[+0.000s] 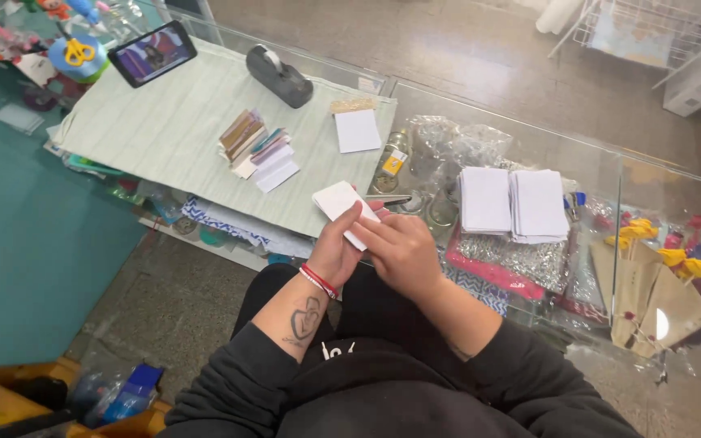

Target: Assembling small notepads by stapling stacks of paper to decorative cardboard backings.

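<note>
Both hands close on a small stack of white cards at the near edge of the glass bench.

The left hand (336, 247) and right hand (403, 251) pinch the white cards (338, 203) between curled fingers. Just beyond, two white card piles (513, 203) lie on the glass bench (529, 146); farther left, a striped mat (164, 130) carries fanned cards (255, 150), a tape dispenser (279, 75) and a phone (152, 53).

White card (336, 199), pale green striped mat (164, 130)

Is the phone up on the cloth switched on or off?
On. The phone lies on the pale cloth with its screen lit, showing a picture.
</note>
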